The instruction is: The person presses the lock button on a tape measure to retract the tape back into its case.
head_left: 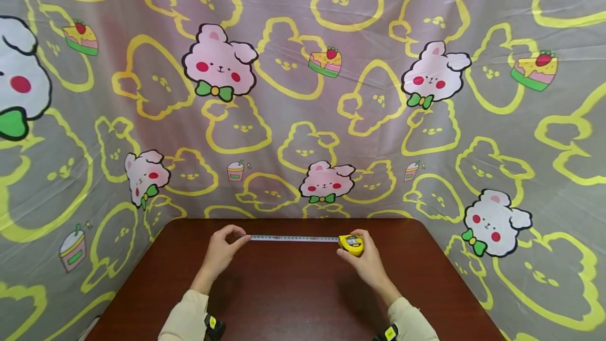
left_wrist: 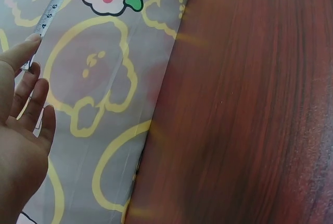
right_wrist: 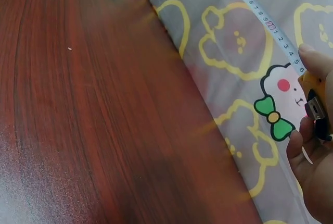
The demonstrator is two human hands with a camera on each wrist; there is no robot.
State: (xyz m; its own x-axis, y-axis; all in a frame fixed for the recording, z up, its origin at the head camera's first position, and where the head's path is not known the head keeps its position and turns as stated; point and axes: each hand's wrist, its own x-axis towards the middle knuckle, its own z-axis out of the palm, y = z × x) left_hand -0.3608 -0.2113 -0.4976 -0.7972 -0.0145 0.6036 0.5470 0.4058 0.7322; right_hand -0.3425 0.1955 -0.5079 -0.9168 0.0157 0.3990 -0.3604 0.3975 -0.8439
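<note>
A yellow tape measure [head_left: 351, 244] is gripped in my right hand [head_left: 371, 264], its case partly covered by the thumb and fingers in the right wrist view. From it the white blade [head_left: 293, 239] runs straight across to my left hand [head_left: 220, 251], level above the table. Thumb and index finger of that hand pinch the blade's free end, seen near low numbers in the left wrist view, while the other fingers curl loosely below. In the right wrist view the blade [right_wrist: 270, 26] shows a red 20 a little way from the case.
Beneath both hands lies a dark red-brown wooden table [head_left: 293, 299] with rounded far corners. A grey curtain [head_left: 284, 109] printed with rabbits and yellow outlines hangs behind the table and along its sides. Each sleeve has a black wrist camera [head_left: 215, 326] on it.
</note>
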